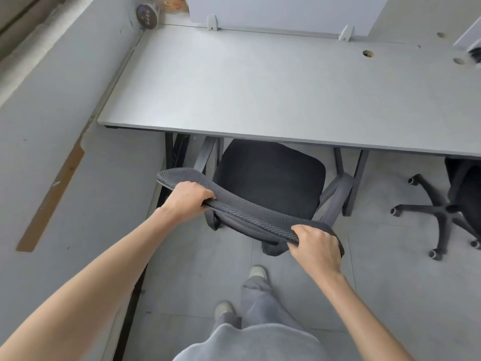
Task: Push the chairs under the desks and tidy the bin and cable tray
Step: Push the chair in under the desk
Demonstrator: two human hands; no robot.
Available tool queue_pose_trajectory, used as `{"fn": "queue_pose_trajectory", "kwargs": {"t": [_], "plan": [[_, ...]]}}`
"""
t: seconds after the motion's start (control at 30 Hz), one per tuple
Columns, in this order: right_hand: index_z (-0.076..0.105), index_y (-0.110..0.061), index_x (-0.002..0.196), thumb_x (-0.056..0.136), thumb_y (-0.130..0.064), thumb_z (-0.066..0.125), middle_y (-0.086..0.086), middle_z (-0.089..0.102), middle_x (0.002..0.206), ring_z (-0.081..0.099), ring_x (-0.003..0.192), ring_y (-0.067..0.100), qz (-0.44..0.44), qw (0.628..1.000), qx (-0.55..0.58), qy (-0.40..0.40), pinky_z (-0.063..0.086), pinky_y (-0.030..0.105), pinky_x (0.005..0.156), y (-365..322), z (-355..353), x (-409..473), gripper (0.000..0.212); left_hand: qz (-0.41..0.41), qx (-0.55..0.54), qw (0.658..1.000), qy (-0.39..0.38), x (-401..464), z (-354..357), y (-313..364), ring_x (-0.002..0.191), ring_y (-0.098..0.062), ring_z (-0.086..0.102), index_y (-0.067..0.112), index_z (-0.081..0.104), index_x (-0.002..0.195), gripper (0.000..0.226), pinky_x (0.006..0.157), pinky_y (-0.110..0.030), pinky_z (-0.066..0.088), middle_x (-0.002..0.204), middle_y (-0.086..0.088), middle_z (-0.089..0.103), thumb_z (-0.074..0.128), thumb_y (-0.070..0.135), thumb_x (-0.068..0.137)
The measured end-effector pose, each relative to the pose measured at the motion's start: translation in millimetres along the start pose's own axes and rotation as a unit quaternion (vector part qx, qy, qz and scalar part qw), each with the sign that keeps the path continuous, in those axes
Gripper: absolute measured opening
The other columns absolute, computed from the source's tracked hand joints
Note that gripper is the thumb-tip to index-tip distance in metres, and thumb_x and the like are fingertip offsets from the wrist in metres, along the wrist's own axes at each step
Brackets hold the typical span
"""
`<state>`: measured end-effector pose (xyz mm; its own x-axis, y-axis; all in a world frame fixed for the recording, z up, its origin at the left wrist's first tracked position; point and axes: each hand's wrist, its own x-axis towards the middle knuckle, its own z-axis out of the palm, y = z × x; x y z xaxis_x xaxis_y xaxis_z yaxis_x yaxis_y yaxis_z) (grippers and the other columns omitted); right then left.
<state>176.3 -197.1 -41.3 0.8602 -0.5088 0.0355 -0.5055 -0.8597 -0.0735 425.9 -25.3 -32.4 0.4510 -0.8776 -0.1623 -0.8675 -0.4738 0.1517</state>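
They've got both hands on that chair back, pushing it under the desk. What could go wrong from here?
The chair sits angled to the desk, so its right armrest could bump the desk leg beside it. The left hand and right hand grip the backrest's top edge; pushed fully in, the fingers might get pinched against the desk edge.

Front of chair seat hidden under desk edge; its wheel base not visible. Fingertips of left hand and right hand tucked behind the backrest rim. Second chair cut off by right edge. Round container at top too blurred to read label. Dark object at right edge cut off, unidentifiable.
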Motion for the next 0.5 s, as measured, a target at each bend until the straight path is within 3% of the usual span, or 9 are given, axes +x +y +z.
{"fn": "queue_pose_trajectory", "kwargs": {"t": [0.1, 0.2, 0.3, 0.4, 0.5], "plan": [[0.065, -0.017, 0.06, 0.042, -0.02, 0.084, -0.004, 0.064, 0.052, 0.063, 0.047, 0.019, -0.005, 0.999, 0.014, 0.032, 0.038, 0.022, 0.036, 12, 1, -22, 0.026, 0.012, -0.003, 1.0, -0.007, -16, 9, 13, 0.088, -0.023, 0.064, 0.019, 0.068, 0.092, 0.019, 0.069, -0.031, 0.049, 0.088, 0.003, 0.072, 0.056, 0.017, 0.078], [0.069, -0.019, 0.068, 0.049, -0.022, 0.07, -0.005, 0.069, 0.061, 0.066, 0.054, 0.019, -0.016, 0.998, 0.023, 0.061, 0.043, 0.023, 0.039, 41, -2, -27, 0.019, 0.035, 0.013, 0.999, -0.025, -25, 16, 40, 0.079, -0.026, 0.064, 0.017, 0.065, 0.084, 0.013, 0.061, -0.029, 0.043, 0.079, 0.0, 0.07, 0.054, 0.018, 0.076], [0.072, -0.019, 0.076, 0.045, -0.016, 0.078, -0.006, 0.073, 0.074, 0.069, 0.063, 0.017, -0.036, 0.998, 0.019, 0.051, 0.048, 0.025, 0.045, 68, -11, -22, 0.032, 0.059, 0.037, 0.997, -0.038, -27, 15, 65, 0.067, -0.029, 0.063, 0.014, 0.061, 0.074, 0.004, 0.053, -0.026, 0.029, 0.069, -0.002, 0.068, 0.06, 0.016, 0.07], [0.073, -0.019, 0.078, 0.034, -0.007, 0.083, -0.007, 0.074, 0.082, 0.071, 0.07, 0.013, -0.057, 0.998, 0.025, 0.026, 0.05, 0.023, 0.049, 75, -16, -21, 0.048, 0.083, 0.084, 0.993, -0.018, -37, 14, 73, 0.036, -0.021, 0.052, 0.017, 0.052, 0.052, 0.025, 0.043, -0.018, 0.019, 0.041, 0.003, 0.055, 0.076, 0.019, 0.044], [0.074, -0.02, 0.08, 0.03, -0.006, 0.082, -0.007, 0.074, 0.085, 0.071, 0.074, 0.012, -0.079, 0.996, 0.039, 0.007, 0.051, 0.021, 0.052, 78, -15, -31, 0.052, 0.106, 0.07, 0.992, 0.014, -51, 27, 75, 0.03, -0.019, 0.045, 0.017, 0.045, 0.048, 0.022, 0.036, -0.016, 0.022, 0.037, 0.003, 0.049, 0.067, 0.018, 0.043]]}}
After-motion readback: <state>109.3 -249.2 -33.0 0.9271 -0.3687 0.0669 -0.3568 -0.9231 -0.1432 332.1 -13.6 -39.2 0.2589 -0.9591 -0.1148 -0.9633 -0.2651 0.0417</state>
